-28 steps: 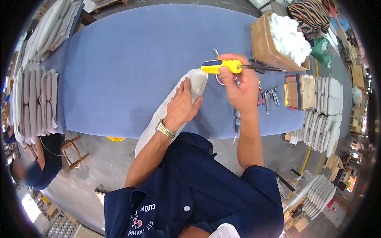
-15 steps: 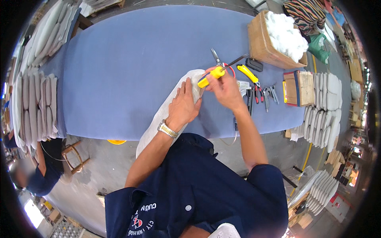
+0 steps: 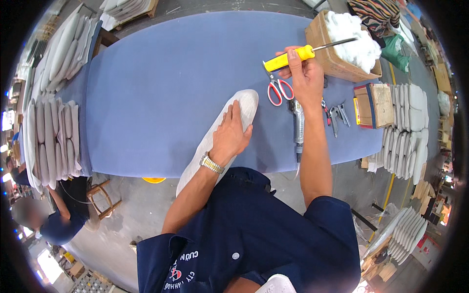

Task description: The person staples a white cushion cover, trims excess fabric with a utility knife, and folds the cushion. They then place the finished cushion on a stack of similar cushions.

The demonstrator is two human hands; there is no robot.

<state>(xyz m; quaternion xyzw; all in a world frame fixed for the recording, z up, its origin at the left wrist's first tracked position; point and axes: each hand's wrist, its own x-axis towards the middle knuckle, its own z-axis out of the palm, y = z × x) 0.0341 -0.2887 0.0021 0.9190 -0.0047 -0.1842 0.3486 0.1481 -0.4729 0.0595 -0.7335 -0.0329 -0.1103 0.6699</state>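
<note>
A long, narrow pad covered in light grey fabric (image 3: 248, 102) lies slantwise at the near edge of the blue table, its lower end partly under my left forearm. My left hand (image 3: 230, 134) rests flat on the pad, fingers stretched out. Raised over the table to the right, my right hand (image 3: 305, 78) grips the yellow handle of a screwdriver (image 3: 288, 58). Its dark shaft points right, across the box of white stuffing. Below that hand lie scissors with red-and-white handles (image 3: 275, 96), and beside my right forearm a grey power screwdriver (image 3: 299, 128).
The blue-covered table (image 3: 161, 88) spans the middle. A cardboard box (image 3: 317, 39) of white stuffing (image 3: 344, 46) stands back right. Pliers (image 3: 334, 117) and a wooden box (image 3: 381, 105) sit right. Stacked grey pads (image 3: 51, 141) flank the left edge; a person (image 3: 61, 224) sits beyond.
My right hand has lifted the screwdriver off the pad's tip, up and to the right. My left hand stays on the pad. The view has shifted slightly.
</note>
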